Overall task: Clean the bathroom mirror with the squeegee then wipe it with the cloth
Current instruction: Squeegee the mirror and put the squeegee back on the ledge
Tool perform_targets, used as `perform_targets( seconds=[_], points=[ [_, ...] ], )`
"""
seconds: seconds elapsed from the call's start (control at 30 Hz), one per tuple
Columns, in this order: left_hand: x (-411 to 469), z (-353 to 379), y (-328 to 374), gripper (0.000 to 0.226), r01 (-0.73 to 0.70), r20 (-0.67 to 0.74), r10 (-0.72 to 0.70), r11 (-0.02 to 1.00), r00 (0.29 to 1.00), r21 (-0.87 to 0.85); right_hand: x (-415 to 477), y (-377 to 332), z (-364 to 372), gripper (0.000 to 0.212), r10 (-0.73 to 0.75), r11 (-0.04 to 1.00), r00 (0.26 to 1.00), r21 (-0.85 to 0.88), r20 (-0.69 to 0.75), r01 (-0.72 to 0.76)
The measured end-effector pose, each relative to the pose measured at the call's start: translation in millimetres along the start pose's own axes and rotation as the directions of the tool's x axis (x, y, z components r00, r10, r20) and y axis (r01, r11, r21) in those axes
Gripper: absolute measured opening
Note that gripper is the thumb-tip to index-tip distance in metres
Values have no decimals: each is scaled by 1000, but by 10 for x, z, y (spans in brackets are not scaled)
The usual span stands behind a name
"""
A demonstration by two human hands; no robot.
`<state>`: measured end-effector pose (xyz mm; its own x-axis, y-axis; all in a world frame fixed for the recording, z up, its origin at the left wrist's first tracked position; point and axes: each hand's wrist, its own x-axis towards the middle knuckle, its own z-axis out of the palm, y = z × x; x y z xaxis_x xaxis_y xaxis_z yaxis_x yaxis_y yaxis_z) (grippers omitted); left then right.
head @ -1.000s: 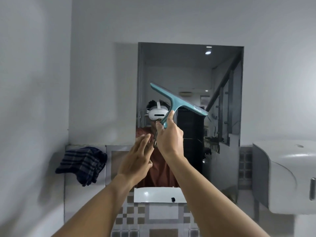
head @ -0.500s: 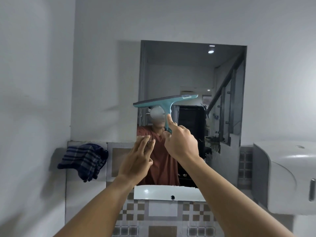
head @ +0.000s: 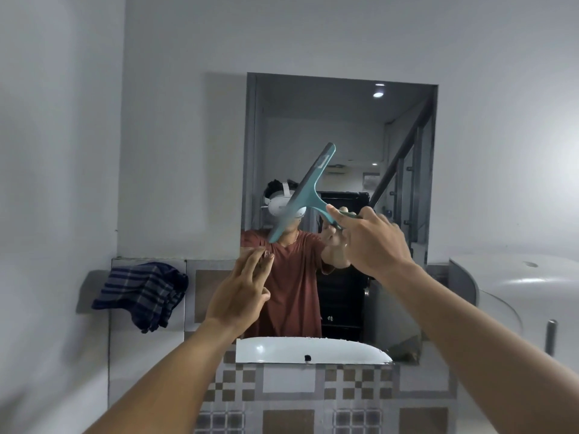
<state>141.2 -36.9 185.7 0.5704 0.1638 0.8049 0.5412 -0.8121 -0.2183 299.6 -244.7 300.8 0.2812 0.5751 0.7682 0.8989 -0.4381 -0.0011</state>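
Note:
The rectangular mirror (head: 341,126) hangs on the white wall straight ahead. My right hand (head: 372,242) grips the handle of a teal squeegee (head: 305,191) in front of the mirror's middle. Its blade runs steeply from lower left to upper right. My left hand (head: 241,289) is raised at the mirror's lower left edge, fingers straight and close together, holding nothing. A dark blue plaid cloth (head: 141,296) lies bunched on the tiled ledge to the left of the mirror, apart from both hands.
A white sink rim (head: 313,352) shows below the mirror, above a checkered tile band (head: 313,393). A white dispenser or tank (head: 513,296) juts out at the right. The side wall (head: 56,183) stands close on the left.
My right hand has moved right and turned the squeegee, so its blade went from near level to steeply tilted. My left hand stayed near the mirror's lower left edge.

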Motion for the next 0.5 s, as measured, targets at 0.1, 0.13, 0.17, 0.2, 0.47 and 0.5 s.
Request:
perform_targets(
  seconds=[0.1, 0.13, 0.17, 0.2, 0.47, 0.5],
  points=[
    [2, -14, 11, 89, -2, -11, 2, 1000, 1000, -4, 35, 120, -40, 64, -16, 999, 1000, -49, 16, 17],
    [5, -18, 14, 90, -4, -15, 4, 1000, 1000, 1, 46, 154, -51, 65, -25, 997, 999, -70, 20, 27],
    [8, -21, 17, 90, -5, -19, 5, 1000, 1000, 6, 54, 187, -63, 65, -36, 995, 999, -93, 22, 38],
    [12, -26, 17, 90, -5, -22, 6, 1000, 1000, 11, 61, 225, -78, 65, -47, 992, 999, -114, 21, 49],
    [169, -171, 34, 50, -13, -120, 9, 999, 993, -34, 50, 544, -150, 65, -45, 984, 999, -172, -9, 43],
    [248, -210, 34, 44, -13, -150, 7, 999, 989, -40, 40, 582, -143, 65, -42, 984, 999, -175, -15, 38]
  ],
)
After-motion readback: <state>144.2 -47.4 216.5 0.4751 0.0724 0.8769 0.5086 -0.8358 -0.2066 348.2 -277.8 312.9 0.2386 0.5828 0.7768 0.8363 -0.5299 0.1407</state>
